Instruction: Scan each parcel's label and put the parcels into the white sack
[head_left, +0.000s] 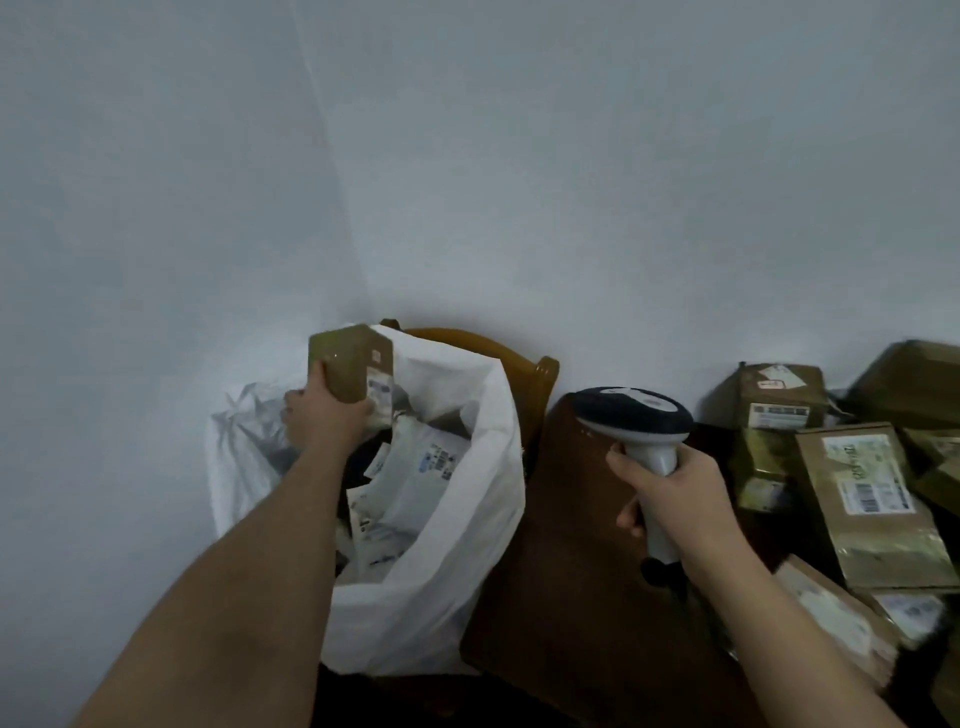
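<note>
Brown cardboard, a small oblong parcel (347, 366), stands on end in the left hand (321, 415), whose fingers curl round its lower half. Its long axis runs from six to twelve o'clock, the white label face turned toward three o'clock. It hangs over the far-left rim of the open white plastic sack (467, 499), touching nothing else that I can make out. The sack's mouth gapes wide toward five o'clock of the parcel, already heaped with white labelled packets (415, 467); open room shows only near the rim. A wooden chair back (524, 369) rises just behind the sack at twelve o'clock. The right hand (670, 499) grips the white handle of a handheld barcode scanner (636, 415), its dark head pointing toward nine o'clock. Stacked brown boxes (857, 499) crowd the three o'clock edge, beside that hand.
</note>
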